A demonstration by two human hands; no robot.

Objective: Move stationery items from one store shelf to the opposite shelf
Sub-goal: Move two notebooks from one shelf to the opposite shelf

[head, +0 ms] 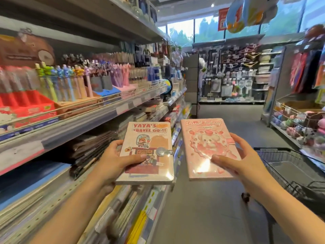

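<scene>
Head view: left hand (115, 160) grips a cream notebook (146, 152) printed "YAYA'S TRAVEL GO", thumb flat across the cover's lower part, fingers curled round its left edge and underside. Right hand (241, 158) grips a pink notebook (209, 147) titled "Dessert Fantasy", thumb on the cover, fingers wrapped round its right edge. Both books are held face-up, side by side and just apart, in the aisle. Left of the left hand runs a shelf (84, 120) of pens (73, 81) above stacked notebooks. Below and right of the right hand stands a black wire cart (284, 166); beyond it, a shelf of plush toys (299, 124).
</scene>
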